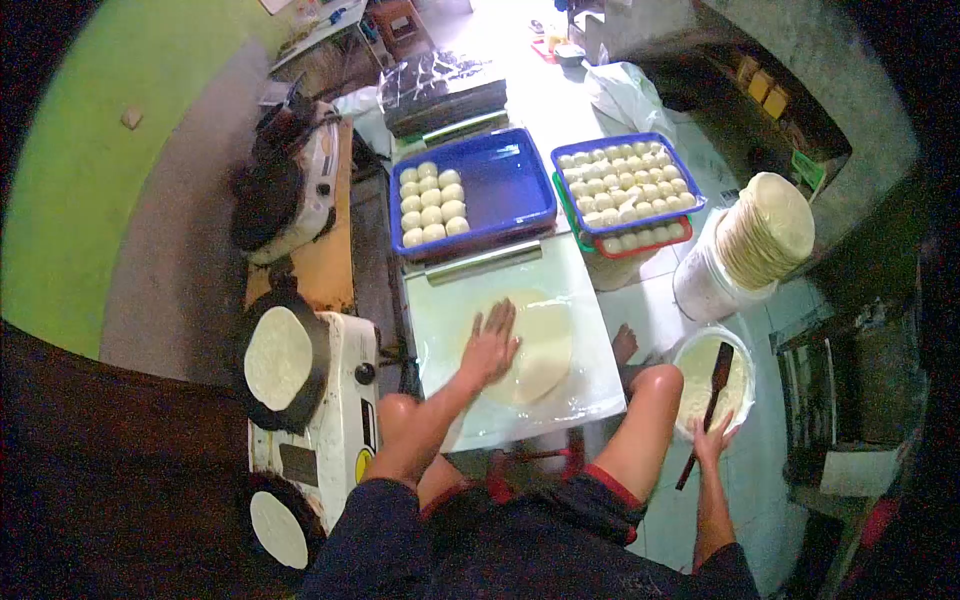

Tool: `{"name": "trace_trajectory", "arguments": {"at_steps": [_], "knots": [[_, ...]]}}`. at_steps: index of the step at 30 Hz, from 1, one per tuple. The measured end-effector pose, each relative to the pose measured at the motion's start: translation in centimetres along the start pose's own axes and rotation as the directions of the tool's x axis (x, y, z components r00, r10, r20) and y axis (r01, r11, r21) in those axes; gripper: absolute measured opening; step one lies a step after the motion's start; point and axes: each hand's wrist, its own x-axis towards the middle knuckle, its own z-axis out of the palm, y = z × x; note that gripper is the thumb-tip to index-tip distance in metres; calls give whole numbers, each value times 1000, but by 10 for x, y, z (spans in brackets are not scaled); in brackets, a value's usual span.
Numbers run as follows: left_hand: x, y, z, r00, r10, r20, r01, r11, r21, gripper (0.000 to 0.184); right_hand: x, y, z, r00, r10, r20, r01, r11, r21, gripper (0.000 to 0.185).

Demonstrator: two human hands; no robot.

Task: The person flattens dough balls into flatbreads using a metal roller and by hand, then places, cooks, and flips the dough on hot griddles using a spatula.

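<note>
My left hand (490, 342) lies flat with its fingers stretched out on a thin round sheet of dough (545, 365). The sheet is spread over a shiny white board (440, 310) in front of my knees. Low on the right, my right hand (712, 437) is closed around a long dark spatula (721, 368). The spatula's wide blade points away from me, above a white tub (748, 395) of pale, creamy contents. Beyond the board, a blue tray (505, 190) carries rows of dough balls (430, 205) on its left side.
Flatbreads (278, 358) lie on two dark pans on the white stove (345, 400) at left. Another burner (300, 190) stands farther back. A second blue tray (628, 180) of dough balls sits at right, near a tall stack of flatbreads (765, 230) on a white bucket (700, 280).
</note>
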Motion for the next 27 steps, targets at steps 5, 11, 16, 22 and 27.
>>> {"name": "trace_trajectory", "arguments": {"at_steps": [5,11,16,22,27], "knots": [[-10,35,12,998,-21,-64,21,1000,1,71,-42,65,39,984,175,-30,-174,985,14,95],[-91,42,3,1000,-5,0,5,999,-34,75,-66,3,-39,996,80,-31,-78,995,63,48],[-164,39,-30,976,-205,-68,192,968,-163,76,-88,-190,-89,793,-608,-31,595,764,249,35],[-177,35,-51,968,-230,-100,209,960,-184,71,-216,-487,-76,68,-987,147,832,137,538,47],[-238,-2,-63,903,-390,-181,317,887,-335,66,-279,-552,-113,-213,-875,435,907,-12,420,42]]}}
